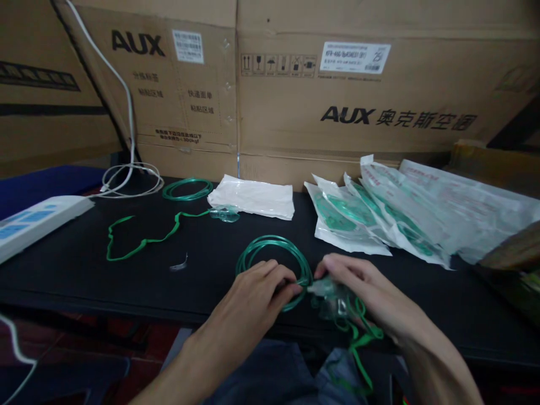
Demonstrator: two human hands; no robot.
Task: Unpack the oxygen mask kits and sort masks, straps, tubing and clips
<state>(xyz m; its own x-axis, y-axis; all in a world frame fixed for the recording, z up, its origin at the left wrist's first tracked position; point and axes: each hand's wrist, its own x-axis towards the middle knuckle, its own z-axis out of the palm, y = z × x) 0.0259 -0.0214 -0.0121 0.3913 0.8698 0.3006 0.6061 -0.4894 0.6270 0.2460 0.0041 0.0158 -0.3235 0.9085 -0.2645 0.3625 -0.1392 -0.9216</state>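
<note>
Coiled green tubing (273, 241) is laid near bench (143, 284) front; its end is pinched in fingers of left hand (261, 289). Clear mask (331, 307) is held by fingers of right hand (358, 278), just right of coil. Green strap (358, 340) is draped below. Wrapped packs (392, 216) are bunched back right.

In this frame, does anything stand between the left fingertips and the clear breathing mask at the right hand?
Nothing visible blocks the gap between the left hand and the clear breathing mask. The coiled green tubing passes close by; the green strap hangs below the right hand, off that line.
</note>
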